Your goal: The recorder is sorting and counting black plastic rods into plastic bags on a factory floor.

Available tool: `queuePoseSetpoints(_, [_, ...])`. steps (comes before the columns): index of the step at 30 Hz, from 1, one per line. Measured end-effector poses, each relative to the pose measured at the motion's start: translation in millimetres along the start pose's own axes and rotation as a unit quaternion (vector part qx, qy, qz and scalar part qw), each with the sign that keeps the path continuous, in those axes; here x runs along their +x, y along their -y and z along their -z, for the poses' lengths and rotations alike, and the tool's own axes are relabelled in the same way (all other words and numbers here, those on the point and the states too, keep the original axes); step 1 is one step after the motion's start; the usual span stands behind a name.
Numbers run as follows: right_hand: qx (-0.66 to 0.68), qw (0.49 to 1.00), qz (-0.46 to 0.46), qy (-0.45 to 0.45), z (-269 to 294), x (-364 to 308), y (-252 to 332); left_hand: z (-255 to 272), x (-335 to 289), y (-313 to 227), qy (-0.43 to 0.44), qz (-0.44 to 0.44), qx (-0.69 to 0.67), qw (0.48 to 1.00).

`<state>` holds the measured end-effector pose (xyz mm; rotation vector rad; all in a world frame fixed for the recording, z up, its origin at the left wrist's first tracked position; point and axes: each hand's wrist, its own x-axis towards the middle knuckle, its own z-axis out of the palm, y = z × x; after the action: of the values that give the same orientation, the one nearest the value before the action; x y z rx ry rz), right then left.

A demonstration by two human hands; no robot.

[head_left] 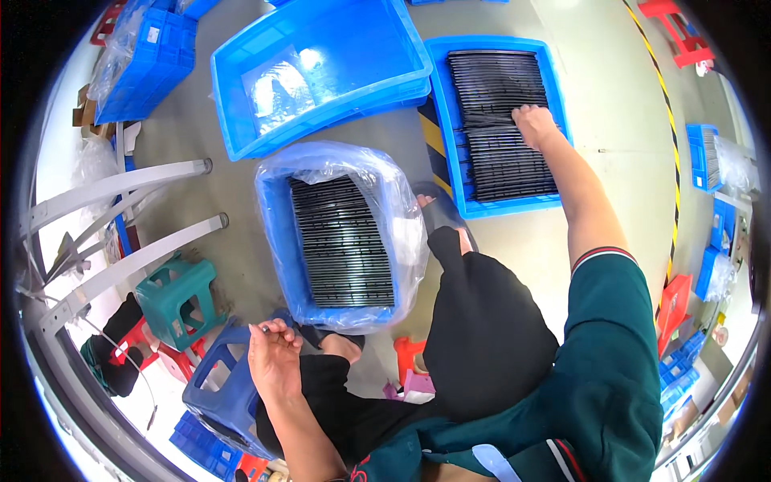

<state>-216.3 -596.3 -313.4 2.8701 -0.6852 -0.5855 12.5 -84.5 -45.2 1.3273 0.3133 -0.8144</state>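
Note:
My right hand (536, 126) reaches into a shallow blue crate (562, 88) at the upper right. Its fingers are closed at the right ends of the thin black strips (502, 161) stacked there in rows. My left hand (275, 353) is raised near my left knee, with its fingers curled and a small dark tip between thumb and forefinger. What that tip belongs to is hidden. In front of me stands a blue bin (297, 281) lined with a clear plastic bag (411, 233). Inside it, similar dark, shiny strips (341, 241) lie in a dense row.
A large blue tub (233, 104) holding clear plastic stands beyond the lined bin. Green (181, 301) and blue stools (233, 377) are at the left, beside white metal frame legs (144, 177). Yellow-black floor tape (666, 120) runs along the right; stacked blue crates (157, 64) stand far left.

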Motion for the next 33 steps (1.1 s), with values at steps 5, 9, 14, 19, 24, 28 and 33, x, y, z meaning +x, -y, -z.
queuePoseSetpoints(5, [0.162,0.98,-0.069,0.096,6,-40,17,3,-16,-6,0.007,-0.027,-0.015,1.0])
queuePoseSetpoints(9, [0.309,0.935,-0.166,0.05,2,-87,53,10,-30,-14,0.027,-0.043,-0.037,0.998])
queuePoseSetpoints(14, [0.558,0.786,-0.251,0.084,76,-99,97,26,-49,-25,0.053,-0.066,-0.058,0.995])
queuePoseSetpoints(19, [0.685,0.722,-0.089,0.033,236,-92,138,45,-57,-32,0.067,-0.096,-0.12,0.986])
queuePoseSetpoints(24, [0.673,0.723,0.147,0.044,383,-130,229,70,-59,-39,0.076,-0.12,-0.19,0.971])
queuePoseSetpoints(28, [0.666,0.695,0.243,0.123,430,-177,307,84,-69,-55,0.086,-0.186,-0.278,0.939])
queuePoseSetpoints(33, [0.655,0.681,0.287,0.161,423,-213,370,100,-81,-68,0.119,-0.239,-0.388,0.882])
